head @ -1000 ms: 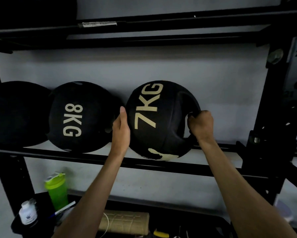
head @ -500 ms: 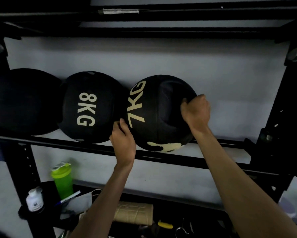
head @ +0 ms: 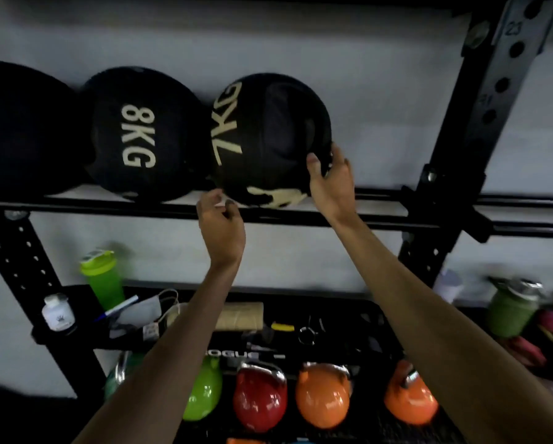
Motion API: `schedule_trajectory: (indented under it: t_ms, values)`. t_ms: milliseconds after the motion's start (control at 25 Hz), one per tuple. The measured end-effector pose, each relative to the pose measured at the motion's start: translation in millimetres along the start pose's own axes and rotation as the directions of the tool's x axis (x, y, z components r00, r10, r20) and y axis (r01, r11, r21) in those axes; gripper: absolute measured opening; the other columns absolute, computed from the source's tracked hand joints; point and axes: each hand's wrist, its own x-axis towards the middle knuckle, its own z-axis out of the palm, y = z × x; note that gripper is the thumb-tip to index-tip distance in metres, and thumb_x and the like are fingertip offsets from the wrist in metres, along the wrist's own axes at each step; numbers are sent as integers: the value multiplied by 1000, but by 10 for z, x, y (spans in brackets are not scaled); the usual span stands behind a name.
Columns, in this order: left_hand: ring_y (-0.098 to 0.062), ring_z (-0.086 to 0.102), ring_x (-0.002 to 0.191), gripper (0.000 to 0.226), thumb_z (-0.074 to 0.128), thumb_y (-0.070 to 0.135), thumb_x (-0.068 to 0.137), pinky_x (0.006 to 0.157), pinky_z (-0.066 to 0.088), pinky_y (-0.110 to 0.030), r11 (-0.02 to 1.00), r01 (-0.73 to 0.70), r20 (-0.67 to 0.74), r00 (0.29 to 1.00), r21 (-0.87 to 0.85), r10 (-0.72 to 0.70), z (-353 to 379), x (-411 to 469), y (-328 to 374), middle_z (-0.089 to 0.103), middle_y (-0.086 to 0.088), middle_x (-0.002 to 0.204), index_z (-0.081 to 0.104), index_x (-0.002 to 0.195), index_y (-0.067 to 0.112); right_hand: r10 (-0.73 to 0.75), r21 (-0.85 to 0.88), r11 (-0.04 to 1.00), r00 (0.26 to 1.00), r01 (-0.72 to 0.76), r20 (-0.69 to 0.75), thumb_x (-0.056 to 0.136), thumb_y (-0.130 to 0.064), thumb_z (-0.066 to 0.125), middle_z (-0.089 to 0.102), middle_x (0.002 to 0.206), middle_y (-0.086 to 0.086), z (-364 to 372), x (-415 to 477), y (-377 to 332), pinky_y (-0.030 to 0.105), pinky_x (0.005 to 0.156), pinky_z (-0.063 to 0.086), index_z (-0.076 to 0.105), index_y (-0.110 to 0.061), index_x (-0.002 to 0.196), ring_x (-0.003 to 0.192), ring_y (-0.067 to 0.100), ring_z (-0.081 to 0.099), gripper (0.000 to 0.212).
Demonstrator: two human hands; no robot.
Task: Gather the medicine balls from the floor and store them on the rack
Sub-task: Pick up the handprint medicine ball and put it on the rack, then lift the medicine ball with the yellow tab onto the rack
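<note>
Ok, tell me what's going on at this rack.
A person is shelving medicine balls. The 7KG ball sits on the rack rails, against the 8KG ball, with a third black ball further left. The right hand grips the 7KG ball's lower right side, thumb in front. The left hand hangs just under that ball, fingers loosely curled, holding nothing.

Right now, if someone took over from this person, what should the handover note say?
Left hand: loosely curled, empty, just below the 7KG medicine ball.
Right hand: grips that ball's lower right edge.
Ball sits on the rack rail against the 8KG medicine ball, a third black ball beyond.
Done: three racked. Left: let go; check the floor, mostly out of view.
</note>
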Motion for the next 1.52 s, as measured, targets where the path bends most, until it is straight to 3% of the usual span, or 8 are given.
schedule_trajectory:
  t_ms: [160,320,440,600,720,1000,1280,1520]
  values:
    - [-25,65,80,18,50,9,92,70,54,-39,989,-39,201,980,145,9,45,-720,-125,65,-5,89,58,108,8,-86,-143,986,996,86,12,95,-26,53,66,110,10,-323,-780,533,37,90,52,65,-10,114,106,26,62,27]
    - [-30,68,86,10,56,10,90,75,55,-42,934,-65,479,870,352,-120,245,-1629,-326,71,-9,90,61,99,11,113,-349,936,979,-48,170,91,-17,56,71,87,11,-820,-1718,1396,37,73,49,66,-11,84,85,35,67,13]
    - [-35,68,92,7,57,13,89,78,54,-43,872,-131,655,715,471,-246,468,-2550,-498,72,-13,92,63,93,13,390,-510,836,874,-204,289,88,-28,46,71,90,15,-1343,-2480,2047,39,72,48,62,-10,81,90,40,66,26]
    - [-36,66,98,14,51,19,93,79,49,-38,797,-316,836,390,516,-386,717,-3958,-558,71,-17,98,63,93,13,647,-596,695,711,-402,275,90,-25,47,71,96,18,-2274,-3516,2720,37,73,48,57,-12,81,94,40,66,20]
    - [-37,65,101,19,46,21,93,80,49,-39,752,-408,853,182,518,-489,841,-4921,-457,70,-17,102,63,96,14,788,-621,575,567,-534,241,92,-27,47,70,105,18,-3024,-4186,2990,38,79,51,63,-10,95,100,39,66,24]
    - [-30,65,100,18,47,24,94,83,53,-38,736,-500,785,-163,456,-598,1192,-6578,-16,68,-8,105,64,95,19,929,-628,345,347,-697,125,97,-21,43,66,108,19,-4346,-5385,3527,41,74,48,61,-5,104,100,39,64,24]
    - [-32,64,108,24,44,22,95,90,53,-39,751,-529,711,-341,396,-615,1789,-7629,-24,68,-10,115,66,104,20,986,-608,156,164,-778,44,99,-19,42,65,119,22,-4926,-5757,4120,41,81,49,60,0,114,109,41,63,30]
    - [-35,68,102,22,48,24,96,88,57,-42,732,-505,598,-435,458,-673,2498,-8017,-361,69,-14,111,66,106,16,999,-591,29,0,-806,50,100,-18,41,68,111,17,-5256,-5678,4781,34,68,44,63,-4,109,96,34,65,28]
